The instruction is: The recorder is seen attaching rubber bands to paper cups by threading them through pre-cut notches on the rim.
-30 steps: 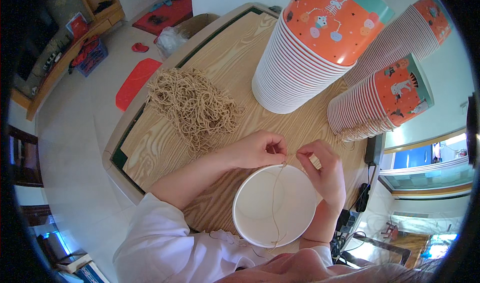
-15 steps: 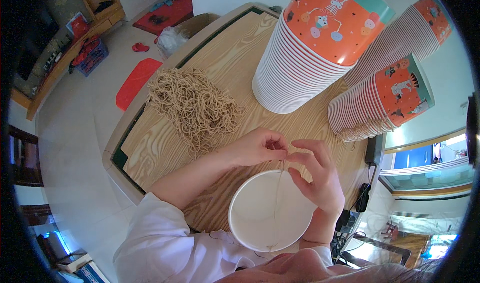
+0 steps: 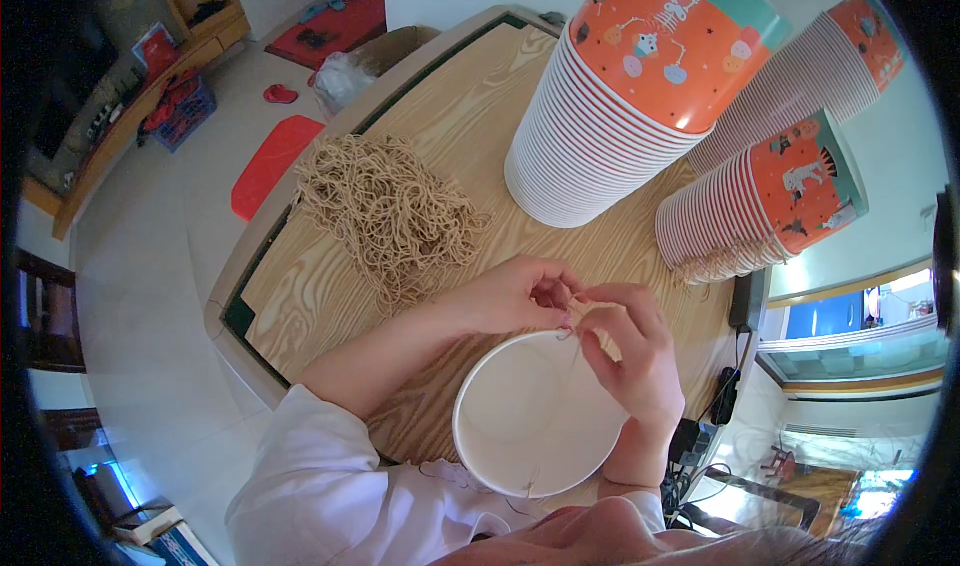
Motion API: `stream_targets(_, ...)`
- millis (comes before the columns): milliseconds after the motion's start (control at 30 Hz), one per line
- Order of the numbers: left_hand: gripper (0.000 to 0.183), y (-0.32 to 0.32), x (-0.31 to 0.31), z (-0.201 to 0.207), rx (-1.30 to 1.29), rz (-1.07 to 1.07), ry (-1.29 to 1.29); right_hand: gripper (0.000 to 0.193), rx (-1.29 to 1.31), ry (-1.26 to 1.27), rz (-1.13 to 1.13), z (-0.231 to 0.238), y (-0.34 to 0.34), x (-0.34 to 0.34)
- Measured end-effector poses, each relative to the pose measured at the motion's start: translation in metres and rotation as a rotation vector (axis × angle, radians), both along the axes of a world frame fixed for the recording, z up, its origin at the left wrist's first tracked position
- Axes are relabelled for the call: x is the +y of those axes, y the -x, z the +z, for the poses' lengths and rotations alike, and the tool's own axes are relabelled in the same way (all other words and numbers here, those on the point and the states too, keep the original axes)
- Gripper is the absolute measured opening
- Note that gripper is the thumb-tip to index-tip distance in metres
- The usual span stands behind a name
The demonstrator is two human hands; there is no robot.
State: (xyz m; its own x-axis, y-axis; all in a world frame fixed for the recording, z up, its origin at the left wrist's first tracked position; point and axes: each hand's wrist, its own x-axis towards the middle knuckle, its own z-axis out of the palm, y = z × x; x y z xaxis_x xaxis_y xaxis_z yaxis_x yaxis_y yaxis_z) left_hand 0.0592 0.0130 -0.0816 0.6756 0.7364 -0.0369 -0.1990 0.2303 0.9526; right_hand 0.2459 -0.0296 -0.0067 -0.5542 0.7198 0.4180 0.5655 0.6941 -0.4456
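A white paper bucket (image 3: 500, 416) stands mouth up against the near edge of the table, close to my body. At its far rim, my left hand (image 3: 530, 294) pinches a thin tan string (image 3: 567, 334) between thumb and fingers. My right hand (image 3: 637, 351) closes on the same string from the right, its fingertips meeting the left ones. The string runs faintly across the mouth, and a small tan bit of it shows at the near rim. Left of centre lies a tangled heap of tan strings (image 3: 390, 221).
Tall nested stacks of orange-printed paper buckets (image 3: 610, 116) stand at the back right, with a shorter stack (image 3: 740, 206) nearer that has strings draped over its side. A red stool (image 3: 275, 166) is beyond the left edge. Black cables (image 3: 690, 466) hang at the right.
My right fingers have moved in and closed against my left fingertips at the string. The bucket has shifted slightly left and toward the far side.
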Motion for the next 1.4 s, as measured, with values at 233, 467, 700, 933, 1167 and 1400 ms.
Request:
stream_targets(233, 0.035, 0.000, -0.001, 0.005, 0.041, -0.007, -0.021, 0.021, -0.054, -0.046, -0.149, -0.005, -0.003, 0.007)
stream_targets(467, 0.033, 0.000, 0.002, -0.013, 0.052, -0.066, -0.084, 0.019, -0.046, -0.025, -0.145, -0.005, -0.005, 0.009)
stream_targets(700, 0.018, 0.004, 0.002, 0.003, 0.124, -0.069, -0.082, 0.019, -0.045, 0.007, -0.119, -0.002, -0.006, 0.008)
stream_targets(933, 0.015, 0.004, 0.001, 0.002, 0.070, -0.029, -0.021, 0.023, -0.022, 0.025, -0.092, 0.000, -0.004, 0.008)
stream_targets(1167, 0.019, -0.001, -0.004, 0.008, 0.133, 0.082, -0.138, 0.024, -0.021, 0.054, -0.080, -0.002, -0.007, 0.008)
stream_targets(1400, 0.031, 0.000, -0.003, 0.009, 0.101, 0.111, -0.144, 0.015, 0.022, 0.233, -0.105, -0.001, -0.010, 0.005)
